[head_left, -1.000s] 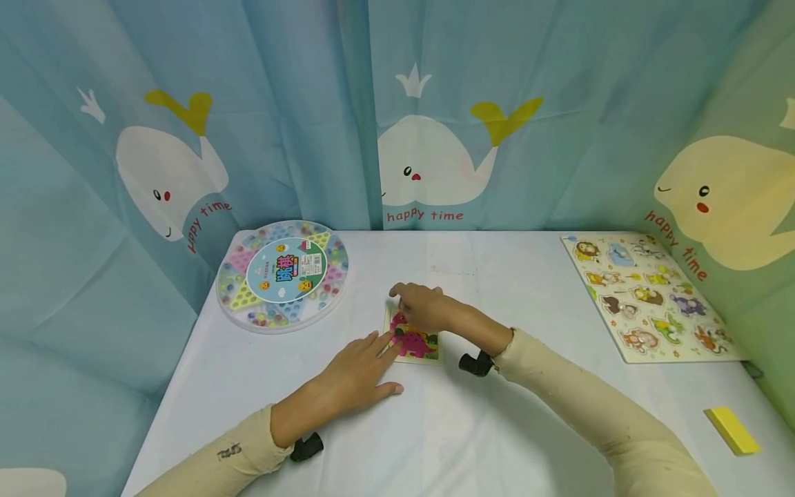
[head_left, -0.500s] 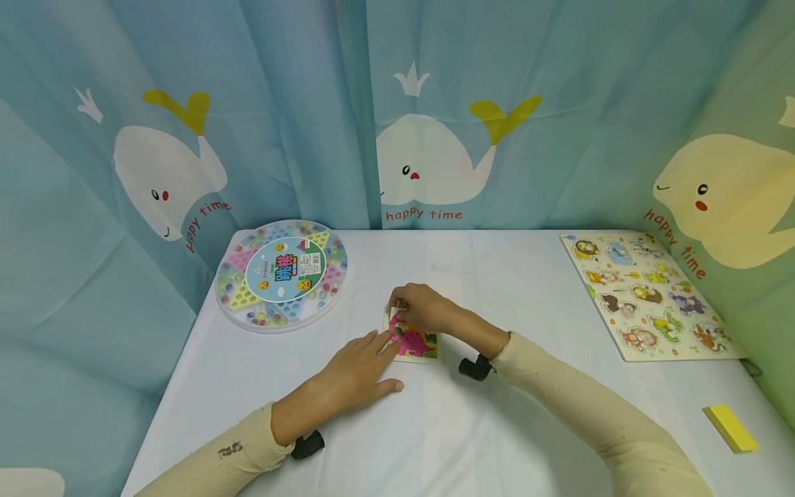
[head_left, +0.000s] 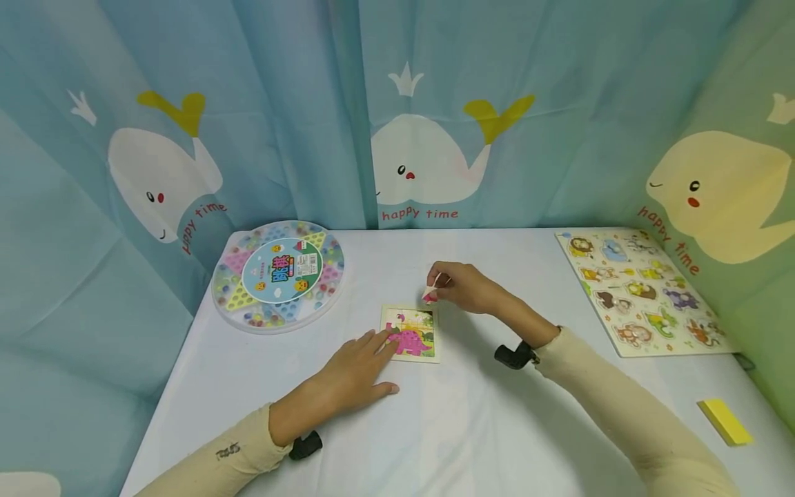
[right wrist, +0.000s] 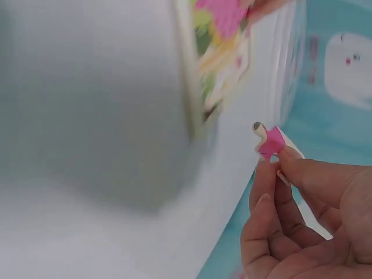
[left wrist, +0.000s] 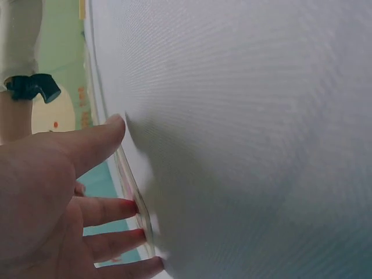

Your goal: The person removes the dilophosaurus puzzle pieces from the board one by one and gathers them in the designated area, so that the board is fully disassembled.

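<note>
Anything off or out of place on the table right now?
One thing: a pink puzzle piece is out of the small dinosaur puzzle, pinched in the right hand above the table. The left hand rests flat at the puzzle's edge. Nothing spilled or damaged.

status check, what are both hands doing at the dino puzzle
Right hand pinches a pink puzzle piece above the table. Left hand flat, fingertips on the dinosaur puzzle. Nothing between piece and puzzle.

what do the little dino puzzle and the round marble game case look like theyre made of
Dino puzzle: likely thin wood or stiff card, with a pale raw-looking rim and a matte printed picture. Piece pinched by the right hand: the same flat printed board, it seems. Round game case: clear glossy plastic, since coloured marbles show through its lid.
</note>
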Demonstrator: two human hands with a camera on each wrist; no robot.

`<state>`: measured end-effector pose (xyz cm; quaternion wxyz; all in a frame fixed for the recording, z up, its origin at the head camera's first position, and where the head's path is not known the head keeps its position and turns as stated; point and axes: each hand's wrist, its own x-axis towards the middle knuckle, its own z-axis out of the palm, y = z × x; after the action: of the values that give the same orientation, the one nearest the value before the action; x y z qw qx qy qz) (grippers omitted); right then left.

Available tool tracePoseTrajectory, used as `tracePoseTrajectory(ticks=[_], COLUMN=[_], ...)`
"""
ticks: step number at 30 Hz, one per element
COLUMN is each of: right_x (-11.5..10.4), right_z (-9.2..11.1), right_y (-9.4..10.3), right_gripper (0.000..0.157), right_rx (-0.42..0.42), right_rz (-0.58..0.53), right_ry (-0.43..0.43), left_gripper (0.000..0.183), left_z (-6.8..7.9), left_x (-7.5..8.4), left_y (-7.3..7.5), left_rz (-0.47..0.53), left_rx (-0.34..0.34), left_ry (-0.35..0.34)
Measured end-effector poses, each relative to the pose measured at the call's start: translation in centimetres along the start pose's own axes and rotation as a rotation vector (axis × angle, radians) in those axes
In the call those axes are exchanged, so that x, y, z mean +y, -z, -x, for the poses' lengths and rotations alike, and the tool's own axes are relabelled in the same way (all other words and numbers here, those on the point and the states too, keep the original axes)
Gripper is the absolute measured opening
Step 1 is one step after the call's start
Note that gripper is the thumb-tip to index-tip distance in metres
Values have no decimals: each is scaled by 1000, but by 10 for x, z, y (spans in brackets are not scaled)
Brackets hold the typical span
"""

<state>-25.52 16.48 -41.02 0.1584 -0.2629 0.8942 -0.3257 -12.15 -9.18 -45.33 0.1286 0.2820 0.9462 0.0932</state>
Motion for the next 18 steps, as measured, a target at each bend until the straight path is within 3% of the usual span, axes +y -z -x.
tracePoseTrajectory(ticks=[8, 18], right_x=[41, 59], right_z=[24, 29], right_y=[21, 16], right_gripper=[11, 11], right_rx=[-7, 3], right_rz=[21, 31], right_ry=[-78, -59], left_gripper=[77, 77], left_z=[4, 4], left_x=[-1, -1], left_y=[-2, -3], left_rz=[55, 69], left_rx=[-10, -7], left_ry=[10, 9])
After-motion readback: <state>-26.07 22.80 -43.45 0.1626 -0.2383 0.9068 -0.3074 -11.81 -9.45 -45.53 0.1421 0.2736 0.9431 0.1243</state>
